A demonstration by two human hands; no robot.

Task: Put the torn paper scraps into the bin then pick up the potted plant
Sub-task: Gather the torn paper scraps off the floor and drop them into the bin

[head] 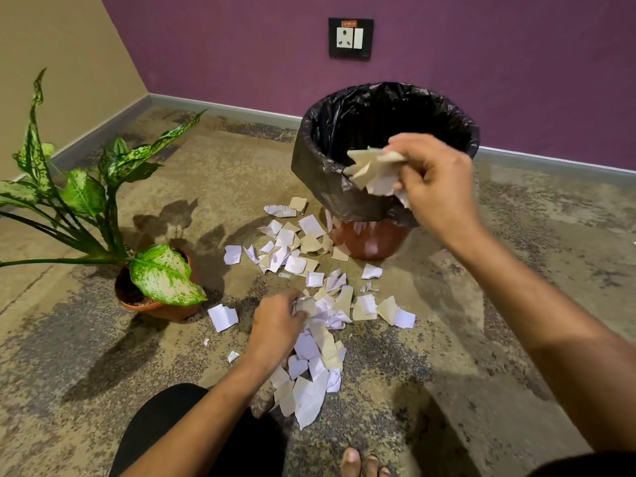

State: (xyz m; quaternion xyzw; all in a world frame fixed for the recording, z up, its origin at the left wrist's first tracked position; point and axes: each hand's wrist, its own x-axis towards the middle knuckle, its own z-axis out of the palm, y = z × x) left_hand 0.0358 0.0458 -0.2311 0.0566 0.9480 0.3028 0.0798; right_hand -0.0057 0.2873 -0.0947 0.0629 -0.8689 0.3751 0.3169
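A person crouches on a speckled brown floor, seen from a camera worn on the head. One bin, reddish-brown and lined with a black bag folded over its rim, stands near the purple wall. Its inside is dark, and nothing can be made out in it.

The right hand is raised at the bin's near rim, fingers curled round a bunch of torn paper, white and tan, held over the rim and the opening. The left hand is low on the floor, fingers closed on scraps at the middle of the paper scraps that lie spread from the foot of the bin back toward the person's knee. The scraps are too many and too overlapped to count; a few lie apart at the left edge of the spread.

One potted plant stands to the left of the scraps, well apart from the bin, in a terracotta pot holding dark soil. Its long speckled green leaves lean left toward the beige wall.

Open floor lies to the right of the bin and in front of the plant. One wall socket sits above the bin. Toes of one bare foot show at the bottom edge.
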